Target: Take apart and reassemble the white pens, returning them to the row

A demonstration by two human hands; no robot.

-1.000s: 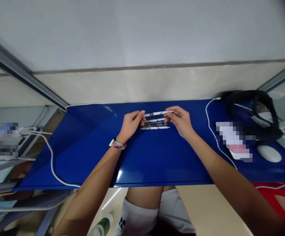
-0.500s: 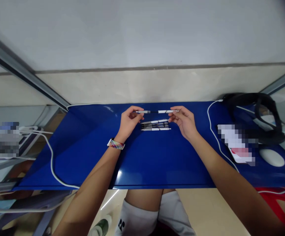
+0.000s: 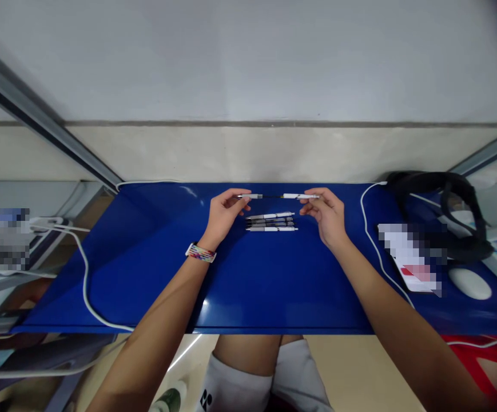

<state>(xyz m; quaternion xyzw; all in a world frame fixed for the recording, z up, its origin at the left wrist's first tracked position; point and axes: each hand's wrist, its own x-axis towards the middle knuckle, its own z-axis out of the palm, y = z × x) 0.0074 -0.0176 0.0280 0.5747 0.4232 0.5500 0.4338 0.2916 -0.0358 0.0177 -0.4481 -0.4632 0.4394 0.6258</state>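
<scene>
Above the blue tabletop (image 3: 248, 286) I hold a white pen pulled apart into two halves. My left hand (image 3: 223, 214) pinches the tip half (image 3: 251, 196). My right hand (image 3: 326, 216) pinches the rear barrel half (image 3: 298, 196). A thin dark refill (image 3: 273, 196) spans the gap between the halves. Just below my hands, three more white and black pens (image 3: 271, 222) lie side by side on the blue surface. A multicoloured band sits on my left wrist (image 3: 200, 252).
A white cable (image 3: 86, 280) loops across the left part of the table. Another white cable (image 3: 370, 240) runs down the right part. At the right lie a black strap or headset (image 3: 441, 206), a white mouse (image 3: 470, 283) and a blurred-out card (image 3: 409, 257). A wall rises behind the table.
One second ago the pen was whole between my hands. My hands have moved apart, the pen has split into two halves and the refill has come into view.
</scene>
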